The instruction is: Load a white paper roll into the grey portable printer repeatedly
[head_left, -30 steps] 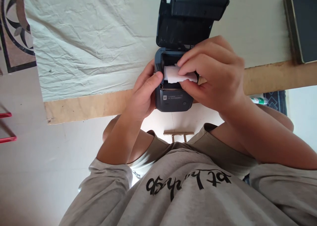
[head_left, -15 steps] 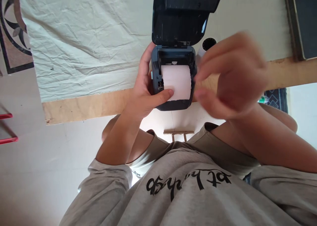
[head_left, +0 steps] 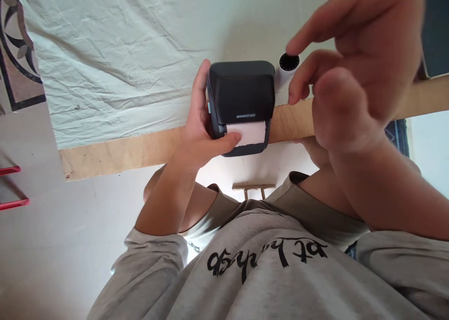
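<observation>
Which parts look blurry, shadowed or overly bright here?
In the head view, the right hand looks slightly blurred; same head view, a soft shadow darkens the cloth beyond the printer; head view again, the floor looks almost washed out in places.

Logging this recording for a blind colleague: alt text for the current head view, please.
The person's left hand holds a dark printer, lid down, thumb on white paper showing below it. The right hand, seemingly empty, hovers near a white, black-topped cylinder by the printer.
</observation>
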### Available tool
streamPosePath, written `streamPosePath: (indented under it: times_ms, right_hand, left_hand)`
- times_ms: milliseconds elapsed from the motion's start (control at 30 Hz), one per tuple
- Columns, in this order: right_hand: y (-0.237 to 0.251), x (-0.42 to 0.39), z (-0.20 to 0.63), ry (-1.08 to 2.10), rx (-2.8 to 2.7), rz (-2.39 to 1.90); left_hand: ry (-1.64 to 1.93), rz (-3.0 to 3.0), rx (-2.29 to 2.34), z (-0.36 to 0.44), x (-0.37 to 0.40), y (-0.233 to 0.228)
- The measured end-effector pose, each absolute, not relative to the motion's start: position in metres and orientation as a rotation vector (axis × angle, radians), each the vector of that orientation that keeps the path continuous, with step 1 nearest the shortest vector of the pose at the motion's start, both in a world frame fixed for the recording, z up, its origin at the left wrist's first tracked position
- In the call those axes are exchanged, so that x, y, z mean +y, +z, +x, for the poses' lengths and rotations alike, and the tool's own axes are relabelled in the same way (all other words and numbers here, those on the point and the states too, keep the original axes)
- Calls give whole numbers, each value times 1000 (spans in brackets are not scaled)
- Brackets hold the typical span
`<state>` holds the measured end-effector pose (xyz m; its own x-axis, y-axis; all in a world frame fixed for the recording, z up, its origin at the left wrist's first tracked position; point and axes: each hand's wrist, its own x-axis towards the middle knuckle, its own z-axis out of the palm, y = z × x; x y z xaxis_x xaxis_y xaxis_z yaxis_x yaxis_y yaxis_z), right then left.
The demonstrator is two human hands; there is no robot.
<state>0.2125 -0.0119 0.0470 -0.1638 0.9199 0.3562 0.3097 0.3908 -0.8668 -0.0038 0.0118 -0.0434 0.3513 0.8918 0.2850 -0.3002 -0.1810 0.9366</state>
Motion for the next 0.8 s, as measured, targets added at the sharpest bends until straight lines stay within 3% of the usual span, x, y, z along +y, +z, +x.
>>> streamPosePath:
  times_ms: [800]
  right_hand:
    - [8, -7, 194, 698, -1948, -922]
  left_hand:
    - [1096, 1140, 684, -2, -7, -1]
